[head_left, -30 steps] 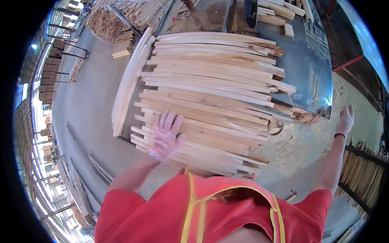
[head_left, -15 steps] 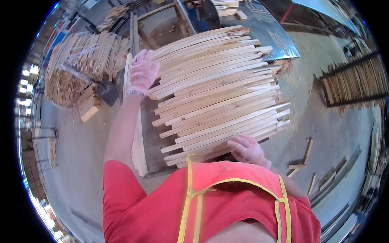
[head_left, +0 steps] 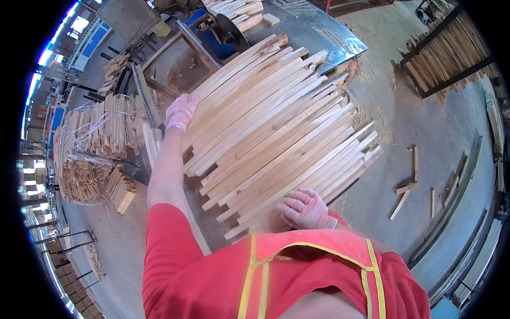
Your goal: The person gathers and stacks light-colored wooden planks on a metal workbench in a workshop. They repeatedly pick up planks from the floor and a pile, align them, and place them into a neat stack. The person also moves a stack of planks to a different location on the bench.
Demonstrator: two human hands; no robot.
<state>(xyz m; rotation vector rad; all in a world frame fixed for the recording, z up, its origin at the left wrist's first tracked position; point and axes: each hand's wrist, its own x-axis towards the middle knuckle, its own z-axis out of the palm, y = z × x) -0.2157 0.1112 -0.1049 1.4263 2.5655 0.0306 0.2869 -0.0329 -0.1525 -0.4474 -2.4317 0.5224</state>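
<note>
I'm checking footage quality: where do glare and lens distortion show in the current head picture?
Head view: glare whitens the right corner of the metal tabletop; a bright opening at upper left washes out; wooden strips look slightly bowed; the picture's corners are black.

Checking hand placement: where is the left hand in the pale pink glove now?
In the head view, the left hand is left of centre, at the upper-left edge of the long pale wooden strips.
</note>
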